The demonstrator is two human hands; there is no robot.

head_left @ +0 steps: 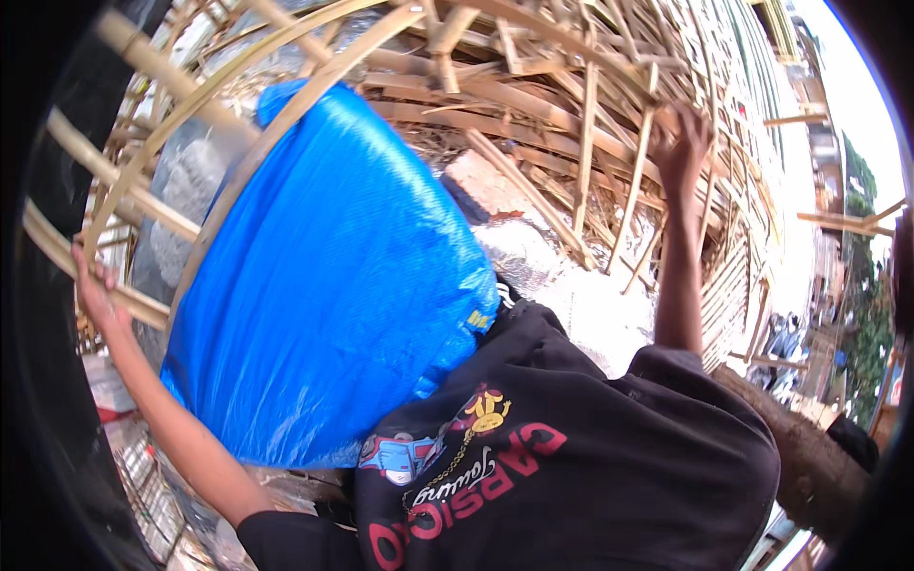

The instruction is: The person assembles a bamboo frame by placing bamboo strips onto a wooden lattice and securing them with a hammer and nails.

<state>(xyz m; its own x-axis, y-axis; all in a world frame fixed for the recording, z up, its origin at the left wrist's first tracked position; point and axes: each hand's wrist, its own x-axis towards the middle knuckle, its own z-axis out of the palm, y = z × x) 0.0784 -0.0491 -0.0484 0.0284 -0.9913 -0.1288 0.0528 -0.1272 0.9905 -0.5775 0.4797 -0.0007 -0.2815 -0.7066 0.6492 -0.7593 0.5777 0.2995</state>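
At the left, my left hand (100, 293) is closed around the split-bamboo frame (143, 195), where a curved strip crosses a straight one. The frame arches over a blue plastic tarp (333, 257), which is spread over my lap. My right hand (681, 143) is raised at the upper right beside thin bamboo strips (586, 152). Its fingers look curled and are slightly blurred; what lies in them, if anything, I cannot make out.
Piled split bamboo (533, 95) fills the far side. A reddish block (486, 186) and pale crumpled sheeting (600, 314) lie right of the tarp. A thick log (809, 466) lies at the lower right. Greenery (871, 314) shows at the far right.
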